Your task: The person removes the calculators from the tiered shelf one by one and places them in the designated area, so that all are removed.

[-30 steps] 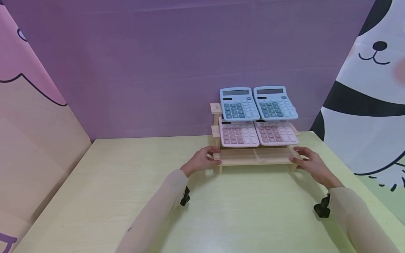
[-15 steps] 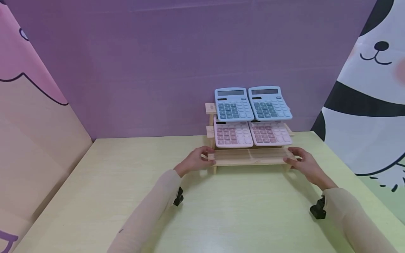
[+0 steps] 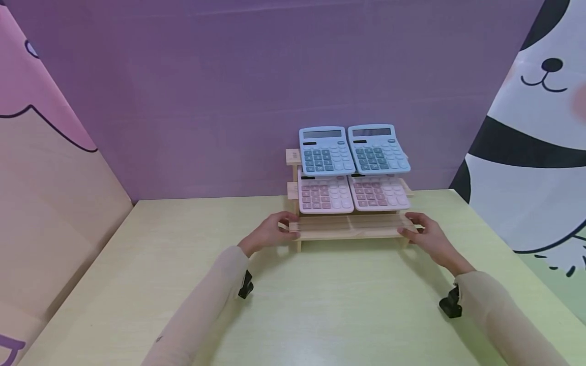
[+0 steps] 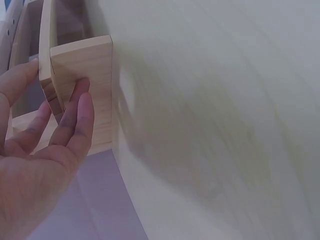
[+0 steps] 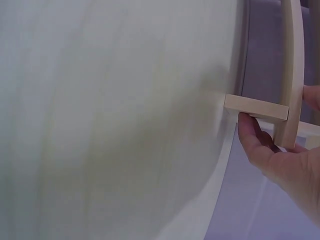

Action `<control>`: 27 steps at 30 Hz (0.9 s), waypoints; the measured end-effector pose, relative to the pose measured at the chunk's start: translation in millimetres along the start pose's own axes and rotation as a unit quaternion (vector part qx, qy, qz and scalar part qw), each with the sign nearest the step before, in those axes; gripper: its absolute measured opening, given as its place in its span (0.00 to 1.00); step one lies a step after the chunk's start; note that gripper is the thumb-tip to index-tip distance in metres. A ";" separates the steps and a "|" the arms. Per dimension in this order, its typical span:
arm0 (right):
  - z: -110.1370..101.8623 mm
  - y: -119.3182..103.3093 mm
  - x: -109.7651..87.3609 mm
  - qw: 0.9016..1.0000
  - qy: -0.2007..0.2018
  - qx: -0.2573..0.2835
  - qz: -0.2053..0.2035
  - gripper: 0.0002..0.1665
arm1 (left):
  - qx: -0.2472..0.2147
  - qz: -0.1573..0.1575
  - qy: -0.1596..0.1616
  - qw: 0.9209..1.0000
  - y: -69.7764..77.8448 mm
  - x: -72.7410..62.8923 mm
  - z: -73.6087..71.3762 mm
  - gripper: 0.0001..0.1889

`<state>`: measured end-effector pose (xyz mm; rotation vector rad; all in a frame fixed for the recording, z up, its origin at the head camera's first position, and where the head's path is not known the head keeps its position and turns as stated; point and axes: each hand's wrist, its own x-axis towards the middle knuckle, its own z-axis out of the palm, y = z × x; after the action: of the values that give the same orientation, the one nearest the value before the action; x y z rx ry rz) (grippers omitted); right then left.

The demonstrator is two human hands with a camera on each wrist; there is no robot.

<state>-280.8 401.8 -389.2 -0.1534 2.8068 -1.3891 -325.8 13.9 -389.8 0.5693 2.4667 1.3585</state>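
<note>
A three-step wooden display rack (image 3: 350, 227) stands on the table near the purple back wall. Two blue calculators, a left one (image 3: 326, 151) and a right one (image 3: 378, 149), lean side by side on its top step. Below them, a left pink calculator (image 3: 325, 194) and a right pink calculator (image 3: 379, 193) rest on the middle step; their upper parts are hidden. My left hand (image 3: 273, 232) grips the left end of the lowest shelf, thumb above and fingers beneath in the left wrist view. At the other end, my right hand (image 3: 428, 236) holds the shelf the same way, fingers under it.
The pale wooden table (image 3: 183, 264) extends to the left and in front of the rack. A purple wall cloth (image 3: 206, 101) rises behind. Printed panels flank it: a pink cartoon (image 3: 41, 91) on the left, a panda (image 3: 540, 132) on the right.
The rack has slid left along the table, carrying all the calculators with it. Both hands have moved left too, keeping hold of the lowest shelf's ends.
</note>
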 end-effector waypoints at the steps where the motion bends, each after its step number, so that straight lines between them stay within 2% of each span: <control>1: 0.0 0.1 -0.1 1.000 0.001 0.000 0.000 0.39 | 0.000 -0.002 0.001 1.000 0.1 0.0 -0.1 0.26; 18: -0.9 -0.2 -1.4 1.000 0.017 0.003 -0.004 0.39 | 0.000 -0.004 0.001 1.000 5.1 -2.4 -0.6 0.26; 27: -2.5 -1.1 -4.0 1.000 0.019 0.009 -0.016 0.38 | -0.005 0.005 -0.009 1.000 7.6 -5.2 -2.0 0.27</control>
<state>-276.9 403.4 -387.0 -0.1738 2.8336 -1.4374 -320.4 13.6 -382.1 0.5899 2.4447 1.3633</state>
